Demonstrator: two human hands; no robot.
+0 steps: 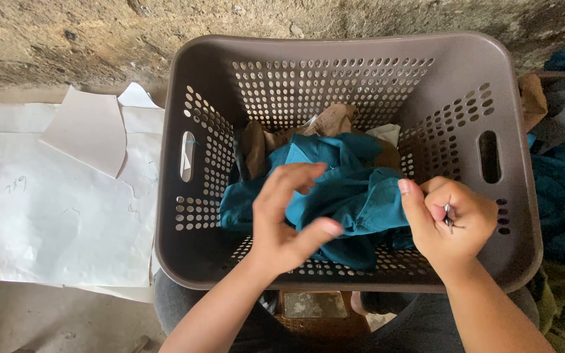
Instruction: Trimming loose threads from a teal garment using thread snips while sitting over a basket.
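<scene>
Over the basket's (pixel 184 261) near rim, the left hand (pixel 286 216) hovers with fingers spread and loose, thumb brushing the teal cloth (pixel 354 196). The right hand (pixel 449 219) is clenched, pinching the cloth's edge and a small metal tool (pixel 448 216). The cloth lies bunched inside, tan fabric (pixel 328 124) behind it. Paper sheets (pixel 53 196) lie beside the basket, beyond its left wall.
</scene>
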